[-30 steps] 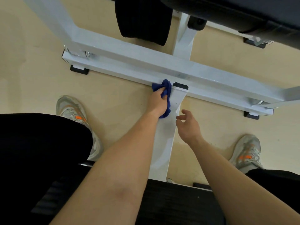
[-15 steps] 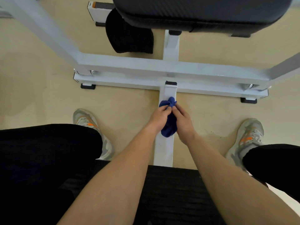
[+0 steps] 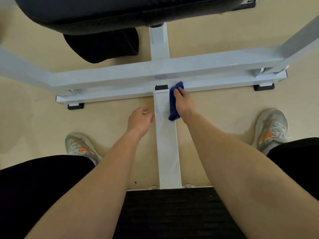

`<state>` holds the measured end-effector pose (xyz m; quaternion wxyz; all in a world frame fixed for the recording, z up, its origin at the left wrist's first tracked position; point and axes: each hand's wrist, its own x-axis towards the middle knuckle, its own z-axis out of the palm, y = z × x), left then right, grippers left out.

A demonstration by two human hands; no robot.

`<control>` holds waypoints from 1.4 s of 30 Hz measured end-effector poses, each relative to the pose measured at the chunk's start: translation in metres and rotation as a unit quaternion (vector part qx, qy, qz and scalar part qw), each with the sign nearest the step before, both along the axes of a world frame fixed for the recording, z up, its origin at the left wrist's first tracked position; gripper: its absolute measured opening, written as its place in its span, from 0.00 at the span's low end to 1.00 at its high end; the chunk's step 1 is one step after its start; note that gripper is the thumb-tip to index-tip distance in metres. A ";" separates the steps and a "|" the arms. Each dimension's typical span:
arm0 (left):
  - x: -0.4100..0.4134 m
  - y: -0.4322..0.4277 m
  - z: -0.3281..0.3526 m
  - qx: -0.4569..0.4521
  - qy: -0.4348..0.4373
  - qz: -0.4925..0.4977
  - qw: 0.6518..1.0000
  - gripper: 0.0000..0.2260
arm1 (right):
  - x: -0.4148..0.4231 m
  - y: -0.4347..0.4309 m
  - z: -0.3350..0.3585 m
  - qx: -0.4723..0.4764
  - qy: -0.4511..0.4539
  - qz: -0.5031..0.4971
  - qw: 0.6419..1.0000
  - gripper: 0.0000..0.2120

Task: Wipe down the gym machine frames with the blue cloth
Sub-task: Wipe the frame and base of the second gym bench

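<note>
Forearms reach forward and down on my feed, one on each side of the white centre beam [image 3: 167, 145]. I see the right hand [image 3: 183, 103] gripping the blue cloth [image 3: 173, 102], fingers curled over it, pressing it to the beam's right edge just short of the crossbar [image 3: 120, 78]. The left hand [image 3: 140, 120] sits close beside the beam's left edge, fingers loosely curled, holding nothing; I cannot tell whether it touches.

bare floor [image 3: 215, 109] beside white frame bar [image 3: 166, 144]
</note>
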<state>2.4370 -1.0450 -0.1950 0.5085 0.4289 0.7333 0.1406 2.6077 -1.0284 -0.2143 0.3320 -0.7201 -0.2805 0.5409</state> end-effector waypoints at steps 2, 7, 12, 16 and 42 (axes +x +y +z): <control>-0.008 0.006 -0.005 -0.001 -0.001 0.040 0.999 0.17 | -0.011 -0.001 -0.008 -0.007 -0.049 0.053 0.997 0.22; -0.012 0.011 -0.013 -0.026 -0.001 0.041 0.999 0.17 | -0.013 -0.034 -0.016 -0.045 -0.029 0.039 0.998 0.25; -0.008 0.011 -0.013 -0.033 -0.010 0.018 0.999 0.17 | -0.003 -0.001 -0.013 -0.040 0.011 0.011 0.999 0.22; -0.019 0.018 -0.005 -0.014 -0.001 0.011 1.000 0.17 | -0.008 -0.002 -0.008 -0.034 -0.001 0.005 0.999 0.21; -0.025 0.012 -0.042 -0.034 0.049 -0.049 0.997 0.20 | -0.004 -0.018 -0.020 -0.008 -0.135 0.147 0.980 0.14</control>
